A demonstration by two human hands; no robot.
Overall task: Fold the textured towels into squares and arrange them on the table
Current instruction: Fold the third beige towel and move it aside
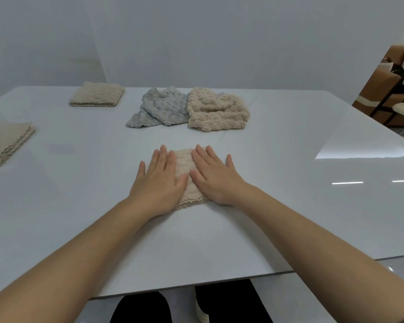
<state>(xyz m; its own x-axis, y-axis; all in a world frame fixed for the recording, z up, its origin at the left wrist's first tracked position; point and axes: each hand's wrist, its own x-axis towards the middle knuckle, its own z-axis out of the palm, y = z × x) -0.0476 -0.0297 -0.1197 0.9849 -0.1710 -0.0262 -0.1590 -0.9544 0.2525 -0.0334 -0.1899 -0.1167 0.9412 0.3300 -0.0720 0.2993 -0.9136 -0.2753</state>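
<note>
**Flat palms on the folded beige towel point(184, 166)**

The left hand point(160, 180) and right hand point(214, 177) lie side by side on it, fingers straight and spread, thumbs almost meeting, pressing it onto the white table point(266, 206) near the front edge. From there, a loose grey-blue towel point(160, 108) lies at 12 o'clock, touching a crumpled beige towel point(216, 110) at 1 o'clock (both unfolded). A folded square point(97, 94) sits at 11 o'clock, and a second folded square point(5, 143) at 9 o'clock, cut by the frame edge.
</note>
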